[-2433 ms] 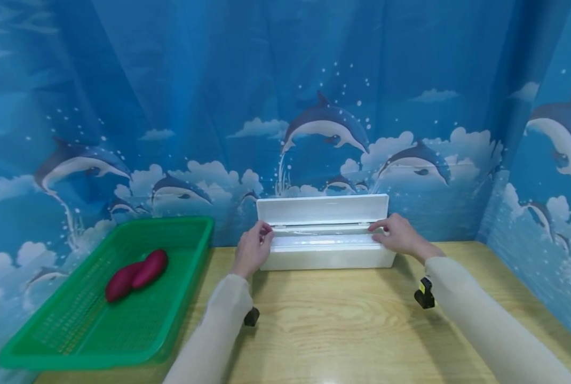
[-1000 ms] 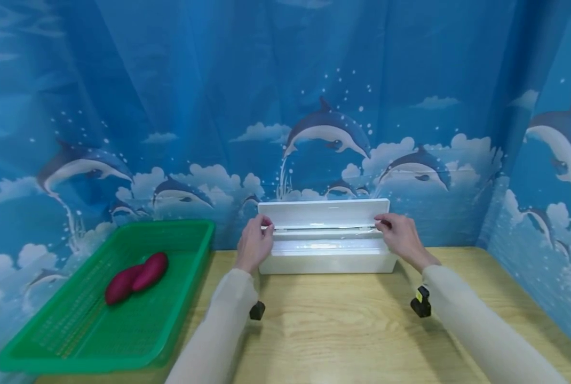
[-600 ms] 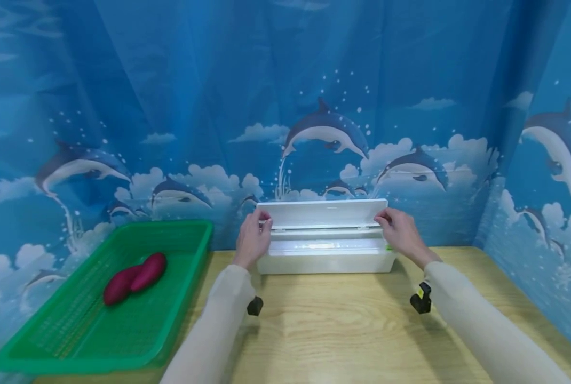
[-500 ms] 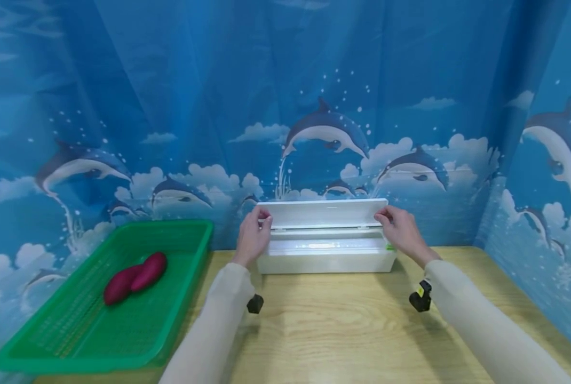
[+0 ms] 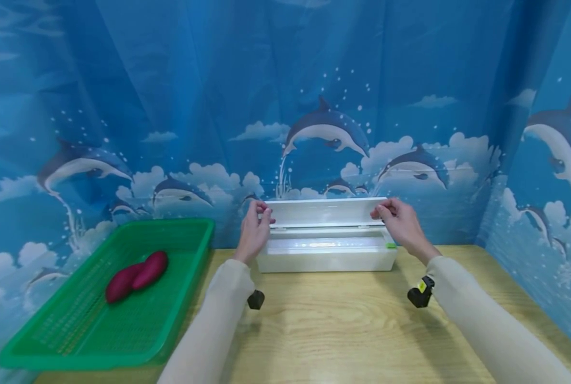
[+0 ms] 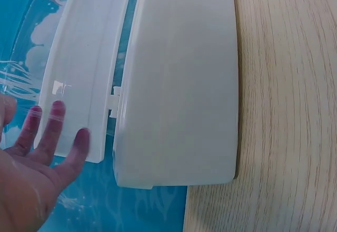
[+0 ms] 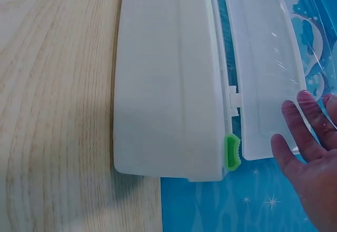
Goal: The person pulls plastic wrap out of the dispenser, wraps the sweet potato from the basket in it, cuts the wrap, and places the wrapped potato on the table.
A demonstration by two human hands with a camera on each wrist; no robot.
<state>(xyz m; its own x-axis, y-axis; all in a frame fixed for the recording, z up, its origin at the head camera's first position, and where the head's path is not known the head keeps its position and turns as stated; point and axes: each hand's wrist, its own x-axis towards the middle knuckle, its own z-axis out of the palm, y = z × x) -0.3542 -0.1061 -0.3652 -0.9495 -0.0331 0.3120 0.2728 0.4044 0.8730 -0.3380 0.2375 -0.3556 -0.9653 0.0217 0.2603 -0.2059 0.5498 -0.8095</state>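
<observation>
A long white cling film dispenser (image 5: 326, 263) lies near the back of the wooden table, its hinged lid (image 5: 321, 214) tipped up. Inside, a shiny roll (image 5: 326, 243) stretches along its length. My left hand (image 5: 254, 232) is at the left end of the lid, and my right hand (image 5: 402, 225) is level with it at the right end. Between them they hold up the edge of clear cling film (image 7: 316, 29), thumb and forefinger pinching each corner; the other fingers are spread. A green slider (image 7: 232, 152) sits at the dispenser's right end.
On the left stands a green plastic basket (image 5: 167, 320) with two purple sweet potatoes (image 5: 150, 270) in it. A blue dolphin-print curtain (image 5: 218, 106) hangs close behind the dispenser. Wooden tabletop (image 5: 335, 325) lies in front of it.
Both hands have risen from the dispenser's opening to the upper part of the lid, drawing the film upward. The green slider has come into sight. The basket and sweet potatoes have not moved.
</observation>
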